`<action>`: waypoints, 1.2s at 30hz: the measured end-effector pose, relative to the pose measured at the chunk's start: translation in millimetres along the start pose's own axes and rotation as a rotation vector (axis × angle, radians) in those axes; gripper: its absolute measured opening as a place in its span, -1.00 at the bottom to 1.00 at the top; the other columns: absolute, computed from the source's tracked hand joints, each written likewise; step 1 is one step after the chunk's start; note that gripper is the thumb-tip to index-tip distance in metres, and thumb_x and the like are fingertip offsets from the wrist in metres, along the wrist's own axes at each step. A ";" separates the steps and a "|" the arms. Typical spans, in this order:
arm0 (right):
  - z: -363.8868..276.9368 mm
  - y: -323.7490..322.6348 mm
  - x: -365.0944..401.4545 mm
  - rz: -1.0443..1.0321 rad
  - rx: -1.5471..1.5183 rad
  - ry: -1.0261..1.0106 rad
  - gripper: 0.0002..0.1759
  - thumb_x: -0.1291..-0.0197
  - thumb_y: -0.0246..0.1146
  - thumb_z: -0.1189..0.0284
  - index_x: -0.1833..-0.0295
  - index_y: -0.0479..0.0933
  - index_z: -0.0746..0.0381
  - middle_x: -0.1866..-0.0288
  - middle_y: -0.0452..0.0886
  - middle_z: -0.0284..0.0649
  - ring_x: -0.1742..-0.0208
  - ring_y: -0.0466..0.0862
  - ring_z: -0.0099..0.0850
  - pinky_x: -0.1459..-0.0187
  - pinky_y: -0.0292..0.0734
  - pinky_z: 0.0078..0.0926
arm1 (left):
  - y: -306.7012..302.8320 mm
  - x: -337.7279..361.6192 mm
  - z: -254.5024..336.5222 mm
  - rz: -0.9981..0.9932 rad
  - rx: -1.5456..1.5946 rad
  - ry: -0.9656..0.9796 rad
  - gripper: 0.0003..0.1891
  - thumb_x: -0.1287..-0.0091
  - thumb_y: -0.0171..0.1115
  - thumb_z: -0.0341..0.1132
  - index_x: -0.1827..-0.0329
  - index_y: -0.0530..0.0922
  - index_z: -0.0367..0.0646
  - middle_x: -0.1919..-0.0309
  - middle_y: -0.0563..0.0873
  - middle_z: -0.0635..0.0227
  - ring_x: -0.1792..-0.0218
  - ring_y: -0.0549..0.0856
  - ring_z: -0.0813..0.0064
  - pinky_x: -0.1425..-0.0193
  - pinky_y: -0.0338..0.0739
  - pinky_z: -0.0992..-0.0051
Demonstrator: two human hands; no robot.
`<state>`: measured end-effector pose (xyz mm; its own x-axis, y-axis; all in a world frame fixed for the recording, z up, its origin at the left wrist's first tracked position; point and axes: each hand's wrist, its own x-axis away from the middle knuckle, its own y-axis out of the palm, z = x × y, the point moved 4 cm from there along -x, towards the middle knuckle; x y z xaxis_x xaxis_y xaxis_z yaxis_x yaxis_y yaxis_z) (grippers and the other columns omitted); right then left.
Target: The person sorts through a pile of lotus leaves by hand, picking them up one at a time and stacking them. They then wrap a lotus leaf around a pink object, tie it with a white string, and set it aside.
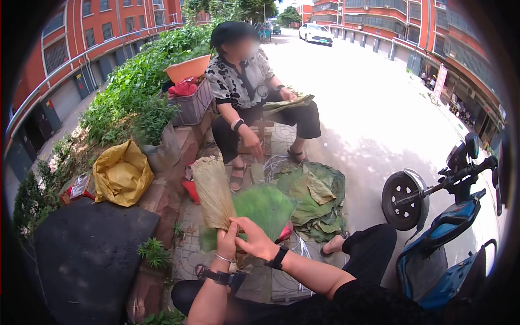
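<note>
My left hand is closed round the narrow lower end of a folded bundle of dried, pale tan leaves, which stands up and fans wider toward its top. Thumb and fingers of my right hand pinch at that same end, right beside the left thumb. Just beyond my right hand spreads a large green lotus leaf. Farther right, a pile of flattened green leaves lies on the paving, with a dry tan leaf on top.
Opposite me sits a person holding folded leaves. White strings lie by their feet. To the left are a yellow bag, a black board and a grey crate. A blue scooter stands right.
</note>
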<state>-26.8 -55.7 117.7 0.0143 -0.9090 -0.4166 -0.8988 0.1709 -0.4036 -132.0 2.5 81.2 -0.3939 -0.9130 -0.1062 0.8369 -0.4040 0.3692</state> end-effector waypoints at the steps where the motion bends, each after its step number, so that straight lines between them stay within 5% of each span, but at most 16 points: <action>1: 1.4 -0.7 -0.5 -0.007 -0.053 -0.011 -0.45 -0.22 0.19 0.50 -0.34 0.33 0.31 -0.30 0.40 -0.06 -0.20 0.52 -0.26 -0.19 0.46 -0.41 | 1.4 0.9 6.0 -0.004 -0.016 0.026 -0.62 -0.43 0.20 -0.26 -0.16 0.43 -0.36 0.06 0.60 0.33 0.11 0.59 0.57 0.04 0.53 0.51; 6: 21.2 -7.8 -12.8 -0.026 -0.328 0.108 -0.69 -0.35 0.09 0.49 -0.14 0.49 0.36 -0.03 0.61 -0.13 0.03 0.59 -0.43 -0.06 0.49 -0.48 | 0.2 -3.6 19.8 0.095 -0.254 0.241 -0.68 -0.30 0.32 -0.43 -0.06 0.46 -0.32 0.11 0.62 0.30 0.14 0.62 0.54 0.04 0.54 0.51; 9: 20.4 -15.6 -14.6 -0.048 -0.261 0.226 -0.75 -0.35 0.08 0.48 -0.02 0.54 0.37 0.22 0.66 -0.18 0.18 0.60 -0.50 0.06 0.50 -0.51 | 4.1 -2.1 24.5 0.122 -0.266 0.113 -0.71 -0.25 0.32 -0.50 0.00 0.48 -0.33 0.14 0.65 0.30 0.16 0.63 0.51 0.03 0.54 0.51; 18: 4.2 -21.5 -22.7 0.054 0.031 0.089 -0.78 -0.30 0.09 0.48 0.01 0.47 0.35 0.37 0.60 -0.12 0.32 0.62 -0.45 0.19 0.51 -0.43 | 3.1 -3.3 17.5 0.199 -0.311 0.151 -0.84 -0.32 0.22 -0.50 0.09 0.57 -0.36 0.10 0.68 0.27 0.11 0.65 0.49 -0.05 0.53 0.46; 21: 15.3 -21.5 -21.9 0.063 0.120 0.104 -0.78 -0.32 0.04 0.51 -0.03 0.43 0.34 0.35 0.61 -0.09 0.27 0.67 -0.39 0.18 0.53 -0.37 | -8.2 -9.2 2.2 0.157 -0.259 0.094 -0.70 -0.33 0.22 -0.47 -0.10 0.50 -0.35 -0.01 0.64 0.29 -0.04 0.59 0.48 -0.20 0.44 0.47; 24: 14.9 -35.6 -28.8 0.119 -0.127 0.132 -0.78 -0.35 -0.01 0.51 -0.05 0.40 0.32 0.17 0.64 -0.11 0.13 0.69 -0.35 0.10 0.58 -0.32 | -27.7 -14.1 10.6 0.278 -0.466 0.283 -0.70 -0.38 0.16 -0.47 -0.15 0.47 -0.36 -0.05 0.61 0.27 -0.05 0.58 0.47 -0.19 0.44 0.48; 27: 44.7 -42.4 -31.7 0.444 -0.837 0.280 -0.73 -0.34 -0.07 0.56 -0.11 0.35 0.29 -0.03 0.60 -0.13 0.00 0.66 -0.27 -0.02 0.61 -0.22 | -35.4 -17.2 23.5 0.430 -0.079 0.263 -0.64 -0.43 0.08 -0.48 -0.26 0.37 -0.38 -0.15 0.56 0.21 -0.10 0.56 0.41 -0.23 0.44 0.39; 31: 96.9 -38.6 -3.8 0.698 -1.091 0.567 -0.67 -0.28 -0.11 0.64 -0.15 0.25 0.26 -0.12 0.49 -0.06 -0.11 0.60 -0.10 -0.11 0.59 0.01 | -44.5 -21.1 33.7 0.531 0.115 0.222 -0.59 -0.44 0.01 -0.50 -0.33 0.29 -0.36 -0.22 0.50 0.18 -0.15 0.54 0.33 -0.26 0.46 0.32; 36: 140.8 -6.4 39.6 0.800 -1.182 0.840 -0.65 -0.26 -0.14 0.67 -0.16 0.24 0.25 -0.22 0.41 0.00 -0.19 0.54 0.01 -0.12 0.59 0.03 | -49.1 -25.9 23.5 0.522 0.114 0.231 -0.57 -0.43 0.01 -0.50 -0.35 0.27 -0.35 -0.25 0.48 0.17 -0.16 0.54 0.30 -0.26 0.47 0.31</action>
<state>41.2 -39.2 -10.9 -0.4582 -0.7441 0.4861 -0.3821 0.6587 0.6482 -171.8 47.3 87.5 0.1635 -0.9835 -0.0778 0.8468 0.0994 0.5226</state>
